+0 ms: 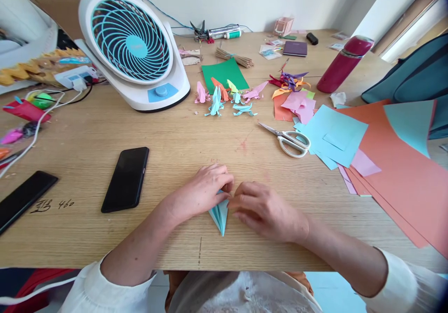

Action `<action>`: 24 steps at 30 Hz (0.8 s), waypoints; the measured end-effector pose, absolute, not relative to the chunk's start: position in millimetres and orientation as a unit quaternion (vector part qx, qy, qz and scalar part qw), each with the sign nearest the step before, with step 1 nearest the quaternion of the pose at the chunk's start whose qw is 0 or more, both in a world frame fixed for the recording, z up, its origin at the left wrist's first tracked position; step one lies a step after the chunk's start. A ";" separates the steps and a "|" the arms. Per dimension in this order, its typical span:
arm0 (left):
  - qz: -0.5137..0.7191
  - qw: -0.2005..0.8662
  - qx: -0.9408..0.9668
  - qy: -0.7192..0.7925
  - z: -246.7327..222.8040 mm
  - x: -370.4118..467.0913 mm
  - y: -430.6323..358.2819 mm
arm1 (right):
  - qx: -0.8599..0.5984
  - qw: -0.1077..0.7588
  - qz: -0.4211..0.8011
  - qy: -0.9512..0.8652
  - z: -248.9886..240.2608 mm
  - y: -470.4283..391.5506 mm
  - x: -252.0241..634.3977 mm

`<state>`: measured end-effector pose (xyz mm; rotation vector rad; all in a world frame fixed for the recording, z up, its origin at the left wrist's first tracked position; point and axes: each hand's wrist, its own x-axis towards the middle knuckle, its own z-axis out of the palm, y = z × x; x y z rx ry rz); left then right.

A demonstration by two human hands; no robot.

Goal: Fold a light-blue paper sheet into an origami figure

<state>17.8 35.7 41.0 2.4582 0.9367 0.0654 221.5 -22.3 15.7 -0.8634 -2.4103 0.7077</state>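
Observation:
A light-blue folded paper [220, 217] lies on the wooden table near its front edge, its narrow point towards me. My left hand [203, 187] rests over its upper part with curled fingers, gripping it and hiding that end. At the paper's right edge, my right hand [268, 210] has thumb and fingers closed in a pinch. Beyond my hands stand several small folded paper figures in blue, pink, orange and yellow, among them a blue paper figure [215, 102]. White-handled scissors [293, 144] lie to the right, blades pointing left.
Light-blue paper squares [341, 126] overlap large orange sheets [395, 182] on the right. A magenta flask [345, 65] stands behind them. A white fan [133, 46] occupies the back left, with a black phone [126, 180] in front. Green paper [227, 74] lies behind the figures.

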 end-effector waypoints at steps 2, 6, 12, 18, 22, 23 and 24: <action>0.025 0.258 0.901 0.347 41.9 18.3 35.8 | -0.271 0.208 0.215 -0.915 14.8 -29.6 215.9; 0.023 0.262 0.898 0.354 43.8 18.6 35.6 | -0.239 0.163 0.119 -0.950 12.6 -36.7 210.4; 0.020 0.245 0.893 0.378 44.0 16.5 36.5 | -0.234 0.153 0.051 -0.959 15.1 -31.5 214.7; -0.010 0.270 0.879 0.392 47.8 8.2 38.6 | -0.206 0.129 0.056 -0.969 17.8 -28.9 220.2; -0.017 0.256 0.881 0.397 50.4 6.5 35.4 | -0.196 0.126 0.073 -0.970 19.6 -28.0 222.0; -0.013 0.255 0.883 0.394 50.7 6.6 34.5 | -0.193 0.131 0.084 -0.969 19.8 -27.8 222.3; -0.008 0.257 0.885 0.389 50.9 7.0 33.8 | -0.192 0.138 0.098 -0.966 19.9 -27.7 222.7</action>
